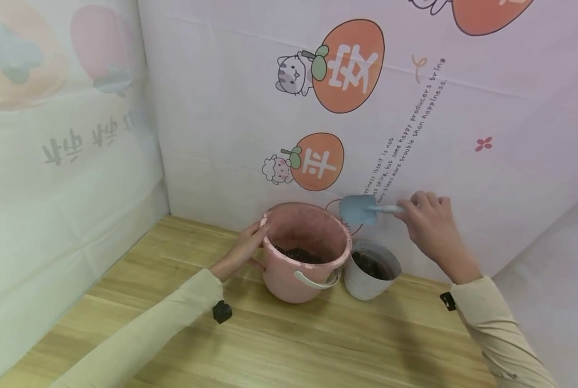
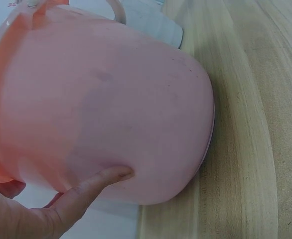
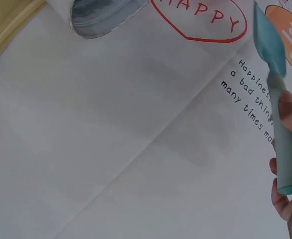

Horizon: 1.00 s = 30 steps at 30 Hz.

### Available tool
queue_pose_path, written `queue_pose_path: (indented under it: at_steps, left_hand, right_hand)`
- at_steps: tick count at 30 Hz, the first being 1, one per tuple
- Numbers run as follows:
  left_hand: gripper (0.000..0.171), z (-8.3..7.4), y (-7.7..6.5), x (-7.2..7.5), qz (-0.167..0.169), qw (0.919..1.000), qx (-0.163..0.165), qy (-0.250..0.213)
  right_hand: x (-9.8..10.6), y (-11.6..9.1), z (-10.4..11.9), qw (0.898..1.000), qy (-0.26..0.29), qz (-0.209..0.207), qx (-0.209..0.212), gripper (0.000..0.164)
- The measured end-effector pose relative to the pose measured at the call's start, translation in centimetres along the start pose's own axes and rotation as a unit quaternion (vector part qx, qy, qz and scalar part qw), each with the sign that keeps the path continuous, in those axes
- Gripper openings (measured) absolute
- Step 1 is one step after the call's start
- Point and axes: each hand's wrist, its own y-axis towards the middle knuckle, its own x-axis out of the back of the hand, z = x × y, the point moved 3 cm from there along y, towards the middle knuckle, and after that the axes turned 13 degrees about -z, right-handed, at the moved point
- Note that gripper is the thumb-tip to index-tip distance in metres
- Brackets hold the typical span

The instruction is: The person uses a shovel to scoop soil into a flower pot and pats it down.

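A pink bucket [image 1: 284, 280] with dark soil [image 1: 300, 256] low inside it stands on the wooden table. My left hand [image 1: 242, 247] grips its left rim, and in the left wrist view the thumb [image 2: 108, 177] lies along the outer wall. Up at the right, my right hand [image 1: 431, 229] holds a small blue garden trowel [image 1: 358, 209] by its pale handle [image 3: 284, 144]. The trowel's blade is above the gap between the bucket and a white pot [image 1: 363, 286], apart from both. Whether soil lies on the blade I cannot tell. Some dark soil is also in the white pot.
The bucket's white carrying handle [image 1: 318, 283] hangs down at its front right. Behind everything rises a white printed cloth [image 1: 221, 134] with orange fruit drawings. More cloth [image 1: 75, 215] stands along the left side. The wooden tabletop [image 1: 289, 345] extends in front of the bucket.
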Motion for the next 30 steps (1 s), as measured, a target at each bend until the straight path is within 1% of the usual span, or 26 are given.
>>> queue_pose_path:
  at_steps: [3,5,7,10,11,12,14,16,18,20,22,23,27,29,30]
  left_hand:
    - [0.06,0.1,0.0,0.0,0.003,1.0,0.0,-0.001]
    - [0.061,0.1,0.0,0.0,0.004,1.0,0.0,-0.001]
    - [0.061,0.1,0.0,0.0,0.004,1.0,0.001,-0.002]
    - [0.061,0.1,-0.1,0.0,0.002,1.0,0.001,-0.004]
    - [0.061,0.0,-0.1,0.0,0.0,1.0,0.001,-0.005]
    - [0.061,0.0,-0.1,0.0,-0.001,1.0,0.001,-0.006]
    - [0.06,0.0,0.0,0.1,-0.003,1.0,0.001,-0.006]
    - [0.06,0.1,0.0,0.1,-0.005,1.0,0.003,-0.005]
    - [0.061,0.1,0.0,0.1,-0.006,1.0,0.006,-0.003]
    - [0.062,0.2,0.0,0.1,-0.006,1.0,0.007,0.0]
    - [0.062,0.2,0.0,0.0,-0.005,1.0,0.006,0.001]
    - [0.062,0.2,0.0,0.0,-0.005,1.0,0.005,0.001]
    - [0.062,0.1,0.1,0.0,-0.001,1.0,0.004,0.005]
    - [0.062,0.2,0.1,0.0,0.002,0.9999,0.004,0.01]
    - [0.062,0.2,0.2,-0.1,0.003,0.9999,0.005,0.01]
  right_hand:
    - [-0.2,0.3,0.5,1.0,0.005,-0.014,-0.005,0.019]
    - [-0.5,0.5,1.1,1.0,0.016,-0.02,0.007,0.019]
    - [-0.9,0.7,1.9,0.999,0.031,-0.019,0.03,0.02]
    - [-1.7,0.9,3.5,0.996,0.039,0.004,0.075,0.022]
    - [-2.0,1.0,4.1,0.995,0.033,0.017,0.092,0.022]
    - [-2.3,1.1,4.7,0.993,0.023,0.034,0.11,0.027]
    - [-2.9,1.1,5.8,0.986,-0.01,0.07,0.153,0.042]
    - [-3.4,1.0,6.9,0.974,-0.042,0.104,0.197,0.054]
    - [-3.7,1.0,8.0,0.963,-0.063,0.128,0.229,0.054]
    - [-4.0,1.0,8.9,0.957,-0.071,0.143,0.243,0.044]
    - [-4.3,1.2,9.6,0.957,-0.068,0.156,0.236,0.034]
    - [-4.4,1.4,9.8,0.959,-0.059,0.164,0.225,0.028]
    - [-5.4,2.2,10.3,0.965,0.009,0.208,0.162,0.016]
    - [-5.7,2.6,10.4,0.965,0.047,0.222,0.135,0.013]
    - [-5.9,2.7,10.6,0.964,0.06,0.226,0.128,0.011]
